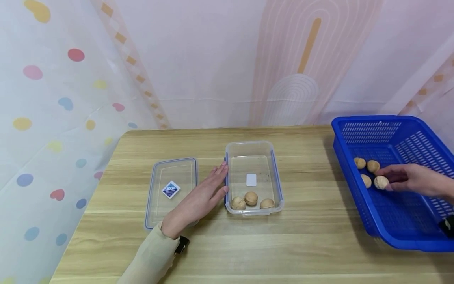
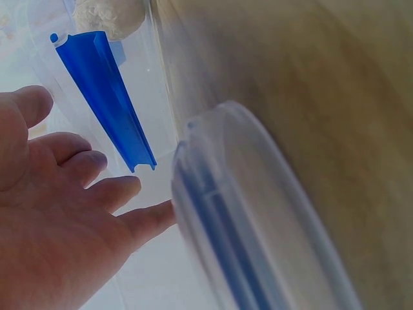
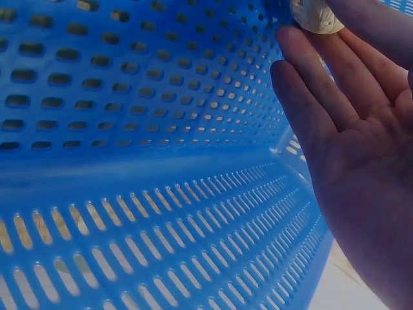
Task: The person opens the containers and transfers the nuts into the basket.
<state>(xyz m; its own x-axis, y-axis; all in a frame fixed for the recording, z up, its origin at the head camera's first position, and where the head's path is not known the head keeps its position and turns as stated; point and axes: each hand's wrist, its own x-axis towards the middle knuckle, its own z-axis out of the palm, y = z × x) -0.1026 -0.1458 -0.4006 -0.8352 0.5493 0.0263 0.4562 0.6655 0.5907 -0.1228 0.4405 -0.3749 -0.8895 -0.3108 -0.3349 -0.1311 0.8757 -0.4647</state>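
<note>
A blue-and-white diamond-shaped label [image 1: 171, 189] on the clear, blue-edged rectangular plastic lid [image 1: 184, 169] seems to read "BXH"; its finer print is too small to make out. The left forearm hides the lid's near right corner. Beside it on the wood-grain counter [image 1: 305, 252], a clear rectangular plastic container [image 1: 250, 165] bears a white square label [image 1: 251, 180], any print illegible, and holds three tan round walnuts [image 1: 251, 198] at its near end. The left hand [image 1: 198, 199], fingers extended, touches the container's left side. The right hand [image 1: 420, 179] pinches a pale tan walnut [image 1: 380, 183] inside the blue perforated plastic basket [image 1: 418, 244], near three other walnuts [image 1: 373, 166]. The head view crops the basket's right side; the right wrist view cuts off the pinched walnut.
</note>
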